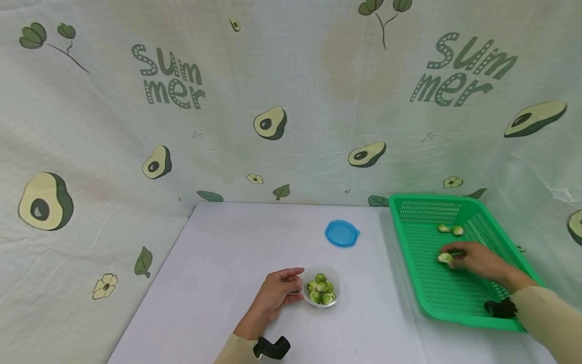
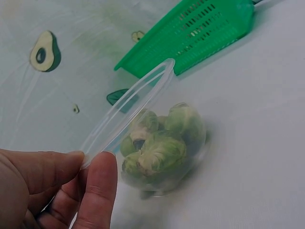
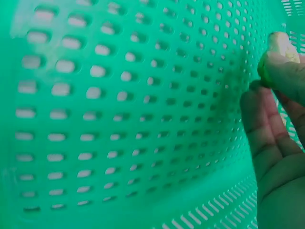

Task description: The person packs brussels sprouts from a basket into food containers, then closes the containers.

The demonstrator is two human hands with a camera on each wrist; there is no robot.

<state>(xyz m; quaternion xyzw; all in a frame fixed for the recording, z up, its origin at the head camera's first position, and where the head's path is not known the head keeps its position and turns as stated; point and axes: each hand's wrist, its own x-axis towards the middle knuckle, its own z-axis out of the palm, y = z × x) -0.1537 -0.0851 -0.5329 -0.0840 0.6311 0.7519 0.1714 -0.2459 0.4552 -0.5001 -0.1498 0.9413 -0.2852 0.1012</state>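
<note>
A clear plastic bowl (image 1: 338, 283) holding several Brussels sprouts (image 2: 159, 150) stands on the white table. My left hand (image 1: 276, 296) pinches its rim between thumb and fingers at the left side, as the left wrist view shows closely. Over at the right, my right hand (image 1: 475, 258) is inside the green basket (image 1: 406, 247), low over its perforated floor. Thumb and fingers of that hand pinch one Brussels sprout (image 1: 445, 258), seen partly behind the thumb in the right wrist view. Two more sprouts (image 1: 457, 231) lie farther back in the basket.
A blue lid (image 1: 342, 233) lies flat on the table (image 1: 254, 237) behind the bowl. The basket stands at the table's right side, its walls rising around the right hand. A printed cloth (image 1: 313, 91) hangs along the back and sides.
</note>
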